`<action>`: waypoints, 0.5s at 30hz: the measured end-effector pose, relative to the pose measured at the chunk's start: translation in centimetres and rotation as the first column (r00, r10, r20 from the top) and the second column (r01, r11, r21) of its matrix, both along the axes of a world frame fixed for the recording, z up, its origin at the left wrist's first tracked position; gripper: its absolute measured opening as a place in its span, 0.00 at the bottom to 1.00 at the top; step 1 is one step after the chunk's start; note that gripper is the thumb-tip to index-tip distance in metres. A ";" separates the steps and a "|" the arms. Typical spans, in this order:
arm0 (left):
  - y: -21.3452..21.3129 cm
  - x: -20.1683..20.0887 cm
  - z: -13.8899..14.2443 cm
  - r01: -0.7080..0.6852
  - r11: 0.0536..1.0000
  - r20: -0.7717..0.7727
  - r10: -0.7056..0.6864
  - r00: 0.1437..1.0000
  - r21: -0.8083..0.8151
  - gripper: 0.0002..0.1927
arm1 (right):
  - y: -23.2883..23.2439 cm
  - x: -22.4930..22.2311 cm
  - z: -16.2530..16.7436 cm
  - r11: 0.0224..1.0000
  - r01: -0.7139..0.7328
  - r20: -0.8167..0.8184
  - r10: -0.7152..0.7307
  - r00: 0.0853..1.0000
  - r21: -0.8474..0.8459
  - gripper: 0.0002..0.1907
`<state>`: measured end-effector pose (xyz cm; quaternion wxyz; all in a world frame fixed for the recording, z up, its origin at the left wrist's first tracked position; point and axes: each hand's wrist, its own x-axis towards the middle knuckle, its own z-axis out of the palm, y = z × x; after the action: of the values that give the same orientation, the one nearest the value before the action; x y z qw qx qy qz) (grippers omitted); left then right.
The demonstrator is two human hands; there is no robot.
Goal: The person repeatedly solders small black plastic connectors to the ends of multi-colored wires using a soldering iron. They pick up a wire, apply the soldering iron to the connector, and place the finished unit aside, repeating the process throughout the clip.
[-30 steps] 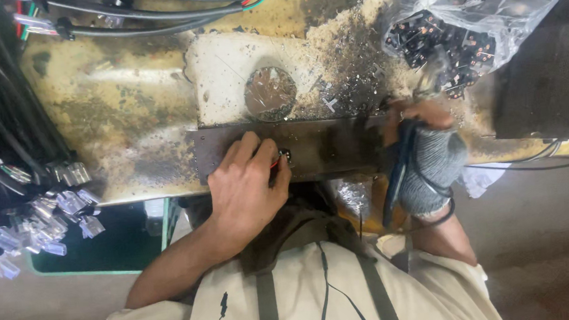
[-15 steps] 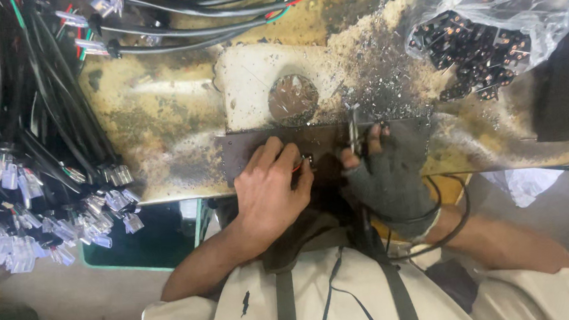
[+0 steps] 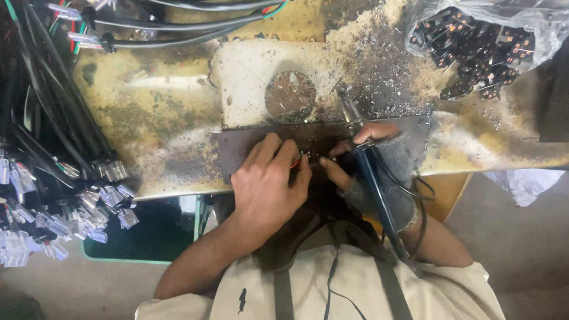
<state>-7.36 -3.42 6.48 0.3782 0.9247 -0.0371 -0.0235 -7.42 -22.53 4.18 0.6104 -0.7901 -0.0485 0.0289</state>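
at the dark metal strip [image 3: 256,145]: left hand [image 3: 269,185] pinches a small wired part [image 3: 301,158], fingers closed; gloved right hand [image 3: 382,155] grips a soldering iron [image 3: 366,164]. risk: the tip looks close enough to burn fingertips; loose metal filings [image 3: 372,72] could foul the joint.

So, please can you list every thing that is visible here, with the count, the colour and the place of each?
Worktable: one, yellowish and stained, across the middle.
Dark metal strip: one, along the table's near edge, under the hands.
Round hole: one, in the pale plate behind the strip.
Metal filings: many, silvery, right of the hole.
Plastic bag: one, clear, holding small black parts, top right.
Cables: many, black, with clear connectors, left side.
Soldering iron: one, dark, in the right hand.
Left hand: bare, pinching a small part with red wire.
Right hand: in a grey fingerless glove.
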 end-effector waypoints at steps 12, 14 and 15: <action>-0.1 -0.2 -0.1 -0.015 1.000 0.015 0.015 1.000 -0.017 0.09 | 1.4 -0.2 -0.9 0.982 0.030 0.012 -0.028 1.000 -0.186 0.24; -0.2 -0.2 0.0 -0.019 1.000 0.014 0.019 1.000 -0.012 0.08 | 1.4 -0.2 -1.1 0.974 0.027 0.086 -0.008 0.996 -0.226 0.24; -0.2 -0.2 0.1 -0.020 1.000 0.010 0.020 1.000 -0.013 0.08 | 1.3 -0.1 -1.2 0.968 0.029 0.122 0.002 0.993 -0.248 0.25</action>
<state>-7.57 -3.61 6.58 0.3842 0.9226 -0.0299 -0.0146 -7.54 -21.19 2.97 0.5024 -0.8611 -0.0762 -0.0174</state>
